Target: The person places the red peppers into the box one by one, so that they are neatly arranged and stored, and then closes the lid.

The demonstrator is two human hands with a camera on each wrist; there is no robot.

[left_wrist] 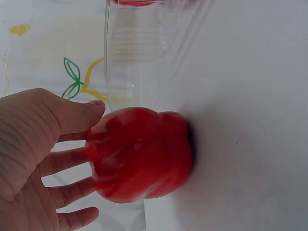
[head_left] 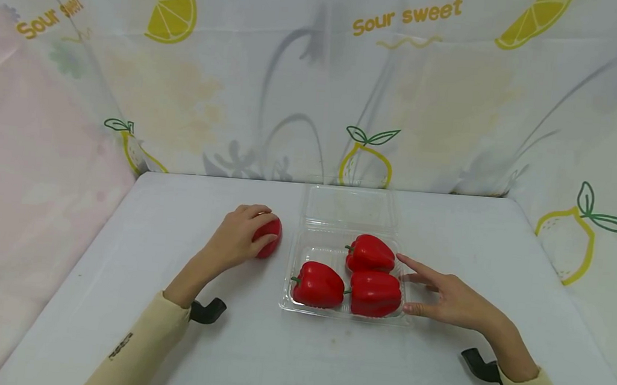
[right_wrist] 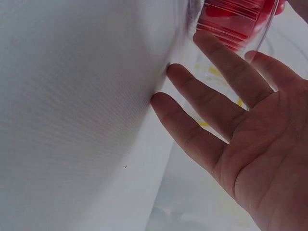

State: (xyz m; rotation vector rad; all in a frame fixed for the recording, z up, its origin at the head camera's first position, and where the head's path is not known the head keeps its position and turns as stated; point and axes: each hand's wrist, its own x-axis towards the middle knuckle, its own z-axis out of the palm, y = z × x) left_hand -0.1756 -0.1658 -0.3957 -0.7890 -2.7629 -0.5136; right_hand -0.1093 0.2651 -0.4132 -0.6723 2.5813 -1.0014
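Note:
A red bell pepper (left_wrist: 142,154) sits on the white table, left of a clear plastic box. My left hand (head_left: 240,235) grips it from above, thumb on the near side and fingers over the far side. The clear box (head_left: 309,254) lies with its lid (head_left: 348,206) folded back. Inside it are three red bell peppers: one at the front left (head_left: 319,285), one at the front right (head_left: 376,294) and one at the back right (head_left: 371,254). My right hand (head_left: 449,300) is at the box's right edge, fingers extended and holding nothing, some fingertips resting on the table.
The white tabletop (head_left: 252,357) extends around the box and both hands. A printed cloth with lemons (head_left: 366,164) hangs behind the table. Each wrist carries a black mount (head_left: 208,310) below the hand.

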